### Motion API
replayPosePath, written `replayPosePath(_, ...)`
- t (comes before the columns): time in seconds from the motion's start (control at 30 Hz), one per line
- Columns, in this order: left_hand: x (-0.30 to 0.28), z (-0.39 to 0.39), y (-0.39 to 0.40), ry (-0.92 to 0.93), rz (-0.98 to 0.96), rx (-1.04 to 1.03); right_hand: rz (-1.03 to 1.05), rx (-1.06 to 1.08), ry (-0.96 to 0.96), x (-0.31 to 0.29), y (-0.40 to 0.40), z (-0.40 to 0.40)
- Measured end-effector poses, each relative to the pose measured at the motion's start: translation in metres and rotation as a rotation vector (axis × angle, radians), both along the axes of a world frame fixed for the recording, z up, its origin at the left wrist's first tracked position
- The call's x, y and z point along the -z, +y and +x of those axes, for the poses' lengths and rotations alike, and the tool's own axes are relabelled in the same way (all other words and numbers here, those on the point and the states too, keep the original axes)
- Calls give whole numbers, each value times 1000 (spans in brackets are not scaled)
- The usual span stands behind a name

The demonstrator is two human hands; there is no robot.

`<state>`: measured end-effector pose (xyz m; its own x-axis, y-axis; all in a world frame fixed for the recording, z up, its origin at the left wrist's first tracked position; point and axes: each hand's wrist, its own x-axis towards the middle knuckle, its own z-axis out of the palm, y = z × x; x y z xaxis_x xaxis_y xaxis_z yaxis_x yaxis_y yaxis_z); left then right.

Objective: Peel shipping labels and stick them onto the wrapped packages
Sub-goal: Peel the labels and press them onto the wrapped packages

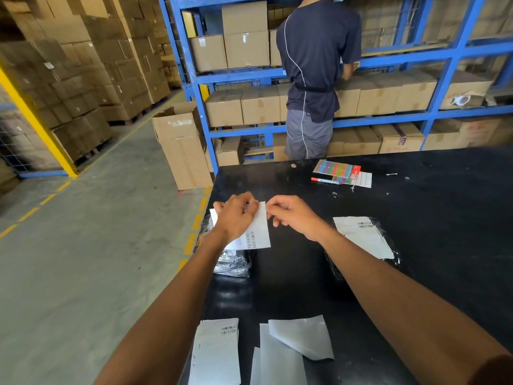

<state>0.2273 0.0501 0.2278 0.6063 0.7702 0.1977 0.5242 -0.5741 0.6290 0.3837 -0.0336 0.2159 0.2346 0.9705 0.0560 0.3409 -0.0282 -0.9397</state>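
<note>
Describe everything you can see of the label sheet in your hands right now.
The label sheet is a white rectangle of paper, a barcode printed near its lower edge. It is held above the black table, tilted, over a plastic-wrapped package. The left hand grips its upper left part; the right hand pinches the top right corner.
</note>
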Motion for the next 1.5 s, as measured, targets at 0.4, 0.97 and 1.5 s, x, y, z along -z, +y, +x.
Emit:
replayPosePath(0.4,-4,4,-5,-260,-209,45,64,-49,265,1,3,1)
replayPosePath(0.97,-11,19,-2,-604,-532,-72,157,22,25,0,14,-2)
replayPosePath(1.5,-11,35,-8,-915,-803,-275,99,325,40,3,18,-8)
